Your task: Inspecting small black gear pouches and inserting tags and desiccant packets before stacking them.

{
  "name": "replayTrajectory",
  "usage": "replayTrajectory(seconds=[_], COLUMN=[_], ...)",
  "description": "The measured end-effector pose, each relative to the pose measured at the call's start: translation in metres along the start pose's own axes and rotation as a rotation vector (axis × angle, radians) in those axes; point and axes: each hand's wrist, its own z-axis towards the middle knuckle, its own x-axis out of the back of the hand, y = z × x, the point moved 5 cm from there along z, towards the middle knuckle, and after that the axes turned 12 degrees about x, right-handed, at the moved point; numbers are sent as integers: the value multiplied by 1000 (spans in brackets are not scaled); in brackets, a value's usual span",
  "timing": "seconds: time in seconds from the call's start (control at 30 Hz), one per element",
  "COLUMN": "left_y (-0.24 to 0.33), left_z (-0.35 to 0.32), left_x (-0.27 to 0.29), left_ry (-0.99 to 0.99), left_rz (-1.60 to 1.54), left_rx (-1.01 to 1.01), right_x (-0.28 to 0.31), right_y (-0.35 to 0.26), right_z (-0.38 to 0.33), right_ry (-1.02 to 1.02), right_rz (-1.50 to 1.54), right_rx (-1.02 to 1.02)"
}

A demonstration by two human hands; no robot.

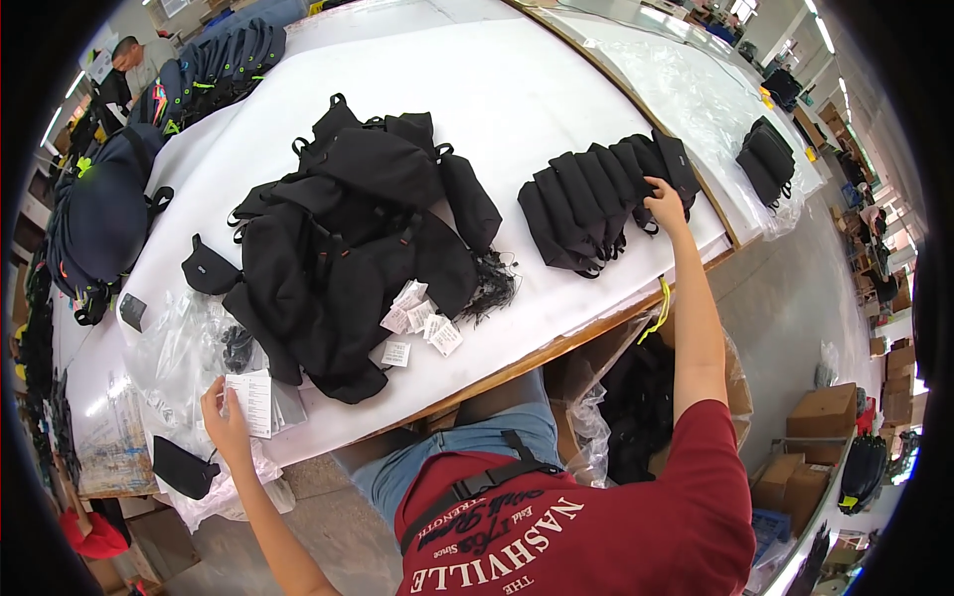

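Note:
My left hand pinches the left edge of a white printed card, which lies over a small stack at the table's near left. My right hand is at a row of small black fabric pouches standing side by side. Its fingers are bent and apart, touching the pouches near the row's right end. Between my hands lies a heap of black fabric bags. White printed tags rest at the heap's near side, beside a tangle of black cords.
A flat black pouch and clear plastic wrap lie at the table's left corner. Dark backpacks line the far left, near another person. Below the wooden edge, an open carton holds black items. More pouches lie far right.

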Motion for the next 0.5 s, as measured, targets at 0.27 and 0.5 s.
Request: replayTrajectory(seconds=[0.27,0.5], left_y=[1,14], left_z=[-5,-13], left_x=[1,7], left_ry=[-94,-39], left_rz=[102,281], left_rx=[77,-38], right_x=[-18,-18], right_y=[16,20], right_z=[-18,-23], right_ry=[29,-2], right_rz=[265,441], right_rx=[-250,-371])
